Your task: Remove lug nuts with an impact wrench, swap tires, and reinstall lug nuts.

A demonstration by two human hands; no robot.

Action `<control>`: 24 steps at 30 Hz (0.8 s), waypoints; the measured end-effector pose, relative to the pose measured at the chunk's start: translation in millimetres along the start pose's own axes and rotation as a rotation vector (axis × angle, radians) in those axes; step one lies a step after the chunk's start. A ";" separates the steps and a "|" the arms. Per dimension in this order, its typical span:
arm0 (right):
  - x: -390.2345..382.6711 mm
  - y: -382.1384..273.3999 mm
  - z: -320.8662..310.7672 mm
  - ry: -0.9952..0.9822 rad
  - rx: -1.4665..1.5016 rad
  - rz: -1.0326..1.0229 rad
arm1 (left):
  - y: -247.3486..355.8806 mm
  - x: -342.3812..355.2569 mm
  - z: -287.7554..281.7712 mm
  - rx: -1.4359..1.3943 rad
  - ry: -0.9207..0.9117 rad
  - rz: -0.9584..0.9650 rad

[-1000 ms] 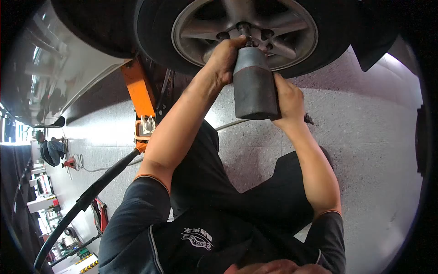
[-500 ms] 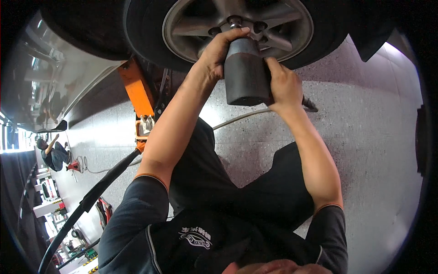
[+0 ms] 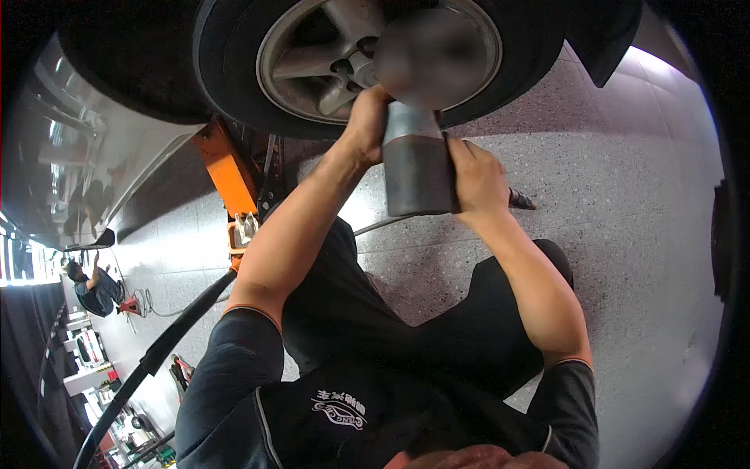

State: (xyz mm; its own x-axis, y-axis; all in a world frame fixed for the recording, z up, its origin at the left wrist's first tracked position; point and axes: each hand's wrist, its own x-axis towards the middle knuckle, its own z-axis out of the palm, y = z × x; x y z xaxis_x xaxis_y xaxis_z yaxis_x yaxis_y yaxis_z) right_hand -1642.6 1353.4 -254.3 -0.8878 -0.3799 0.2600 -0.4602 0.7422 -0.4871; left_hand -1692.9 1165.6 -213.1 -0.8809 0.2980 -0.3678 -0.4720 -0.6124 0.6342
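Observation:
An impact wrench (image 3: 419, 176) with a black body and silver nose is held between my hands in front of the wheel rim (image 3: 269, 66). My left hand (image 3: 369, 125) is closed around the nose on its left side. On the right, my right hand (image 3: 479, 181) is wrapped round the grip, which the fingers and body mostly hide. The silver multi-spoke rim sits in a black tyre (image 3: 223, 70), with dark lug-nut recesses near its hub. A blurred patch covers the wrench's front end and the rim's right part, so contact with a nut cannot be seen.
An orange floor jack (image 3: 226, 164) stands left of the wheel, its long black handle (image 3: 176, 336) slanting toward the lower left. An air hose (image 3: 383, 225) crosses the floor behind the wrench. Far left, another person (image 3: 98, 289) crouches by the grey car body (image 3: 117, 133) near a red stand (image 3: 127, 306).
The wrench, with both hands on it, has shifted right across the wheel and closer to me. The view has also shifted, so the wheel and jack sit lower and further left.

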 end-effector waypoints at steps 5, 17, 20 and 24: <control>12.0 13.7 -22.4 -0.029 0.017 0.047 | -7.2 33.8 3.6 -0.170 -0.071 -0.031; 35.9 36.8 -7.0 -0.036 -0.020 0.056 | -2.8 54.7 1.2 -0.064 0.012 0.050; 32.6 29.0 -16.1 -0.023 0.027 0.054 | -3.7 58.6 3.3 -0.133 -0.031 0.019; 3.6 25.7 -10.1 -0.130 -0.020 0.034 | -24.5 36.5 -7.4 0.038 -0.030 0.028</control>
State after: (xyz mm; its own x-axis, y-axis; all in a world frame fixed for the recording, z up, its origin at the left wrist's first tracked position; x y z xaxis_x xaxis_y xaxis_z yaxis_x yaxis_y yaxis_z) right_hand -1657.6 1376.7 -257.4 -0.8971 -0.4217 0.1322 -0.4305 0.7666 -0.4764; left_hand -1713.3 1186.0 -247.0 -0.8941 0.3037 -0.3292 -0.4478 -0.5924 0.6697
